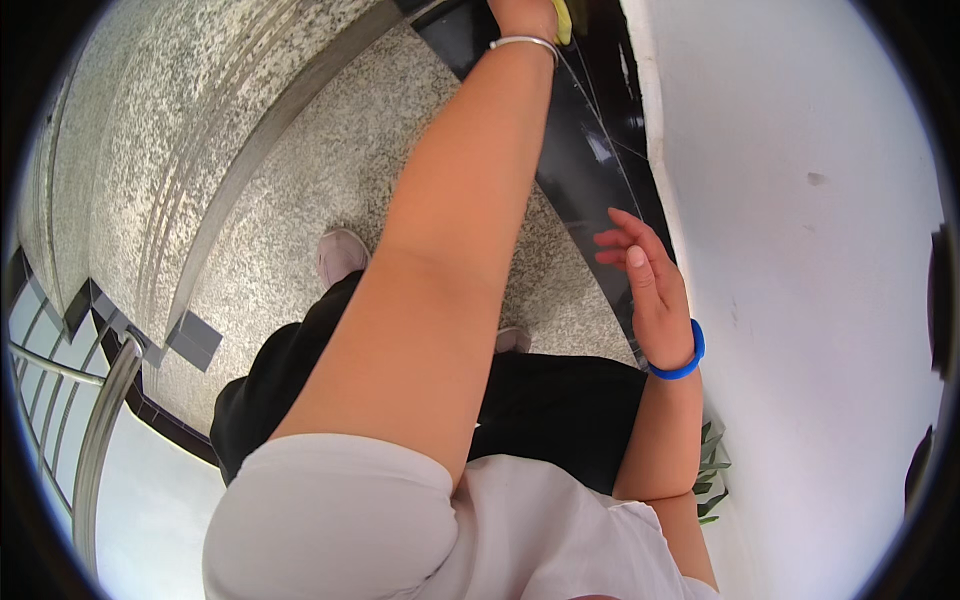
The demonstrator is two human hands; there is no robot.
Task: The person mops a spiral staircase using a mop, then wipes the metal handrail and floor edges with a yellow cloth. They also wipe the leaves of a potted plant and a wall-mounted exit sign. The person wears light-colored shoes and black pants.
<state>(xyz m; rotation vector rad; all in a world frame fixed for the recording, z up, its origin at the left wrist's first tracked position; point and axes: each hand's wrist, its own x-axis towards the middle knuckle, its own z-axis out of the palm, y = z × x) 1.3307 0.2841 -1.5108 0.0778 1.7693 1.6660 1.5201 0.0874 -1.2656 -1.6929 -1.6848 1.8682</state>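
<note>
My left hand (525, 18) reaches far forward, cut off by the upper edge of the view, with a silver bangle (525, 40) at its wrist. A piece of yellow cloth (562, 22) sticks out beside that hand, against the black skirting tiles (574, 161); the fingers themselves are out of view. My right hand (649, 285) holds nothing. Its fingers are apart and slightly curled, over the tiles close to the white wall (795, 285). A blue wristband (679, 364) circles the right wrist.
Speckled granite steps (161, 142) with grooved edges lie to the left. A metal handrail (109, 427) with bars stands at the lower left. Green plant leaves (709, 469) show behind my right arm. My shoe (343, 255) rests on the granite floor (300, 187).
</note>
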